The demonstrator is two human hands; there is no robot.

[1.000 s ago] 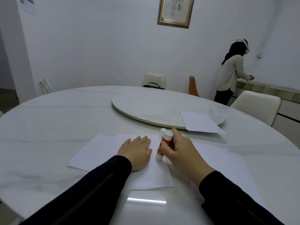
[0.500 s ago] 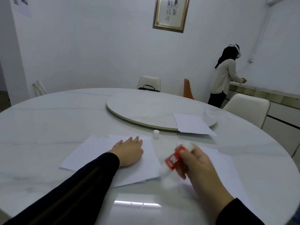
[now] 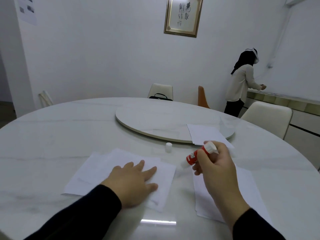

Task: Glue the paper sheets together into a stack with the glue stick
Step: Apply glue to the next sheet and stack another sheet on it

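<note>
My left hand (image 3: 134, 183) lies flat on the left sheets (image 3: 97, 172), fingers straight and spread, much as it did half a second ago. My right hand (image 3: 214, 168) has risen and swung back toward the middle; it grips the glue stick (image 3: 199, 155) in curled fingers above the table (image 3: 52, 135), between the left sheets and the right sheets (image 3: 249, 193). The stick now tilts with its white tip down-left, near the right edge of the left sheets but not touching them as far as I can tell; before, it was blurred and lower. A second ago it stood upright beside the cap (image 3: 168, 147). The cap stands alone on the table, just short of the turntable (image 3: 155, 118). One more sheet (image 3: 204, 134) overlaps the turntable's near rim. A person (image 3: 242, 84) stands at the far counter.
</note>
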